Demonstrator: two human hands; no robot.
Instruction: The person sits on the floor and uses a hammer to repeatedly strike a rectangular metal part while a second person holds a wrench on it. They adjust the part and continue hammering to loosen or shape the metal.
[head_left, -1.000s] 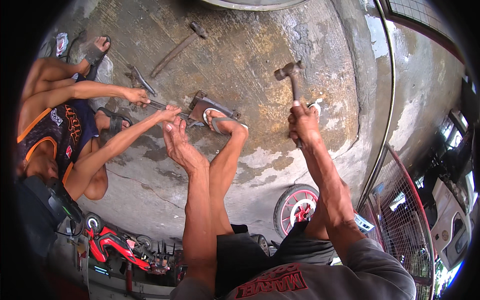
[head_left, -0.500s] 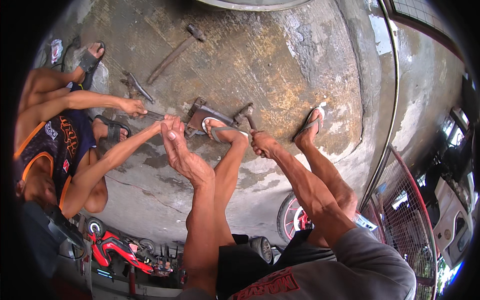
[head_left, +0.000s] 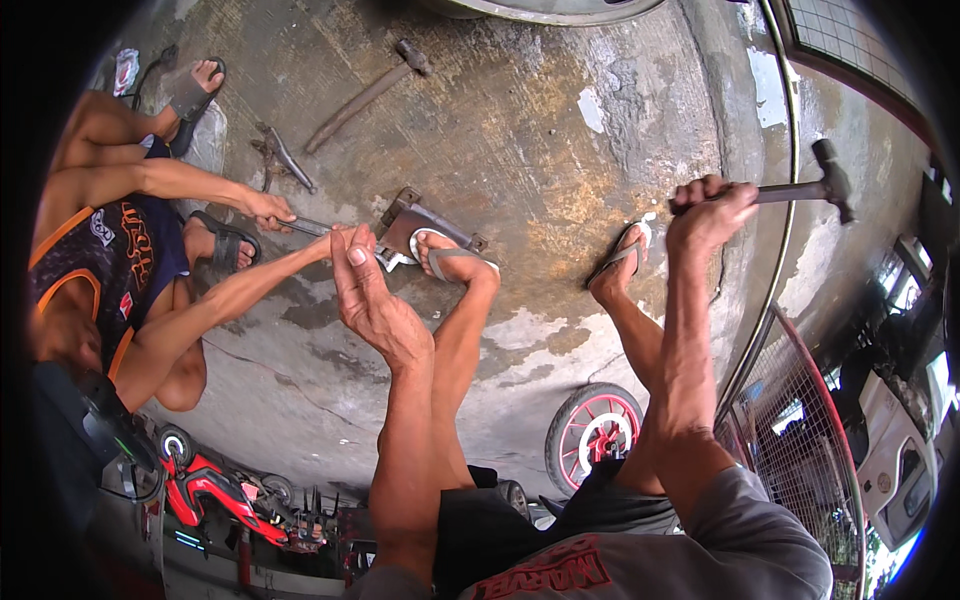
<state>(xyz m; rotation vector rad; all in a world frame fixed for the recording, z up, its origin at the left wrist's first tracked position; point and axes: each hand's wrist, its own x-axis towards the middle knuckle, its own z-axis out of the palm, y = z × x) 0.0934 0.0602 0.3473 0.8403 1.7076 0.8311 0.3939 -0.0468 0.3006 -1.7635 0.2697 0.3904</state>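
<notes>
My right hand (head_left: 708,222) grips the handle of a hammer (head_left: 832,182), raised on the right with its dark steel head pointing away from my left side. My left hand (head_left: 388,318) is up with its fingers stretched out, overlapping a co-worker's hand in this view; whether the two touch I cannot tell. My sandalled left foot (head_left: 455,264) presses on a rusty metal part (head_left: 415,222) on the concrete. The co-worker (head_left: 120,250) holds a metal rod (head_left: 308,227) in two hands, its far end near that part and partly hidden by the hands.
Another hammer (head_left: 362,100) lies on the wet concrete floor (head_left: 520,120), with pliers (head_left: 287,160) nearby. A red-rimmed wheel (head_left: 592,435) stands by my right leg. A wire mesh panel (head_left: 795,430) is at right, a red motorcycle (head_left: 225,495) at lower left.
My right hand has swung the hammer up and to the right, away from the rusty metal part. My left hand stays nearly in place.
</notes>
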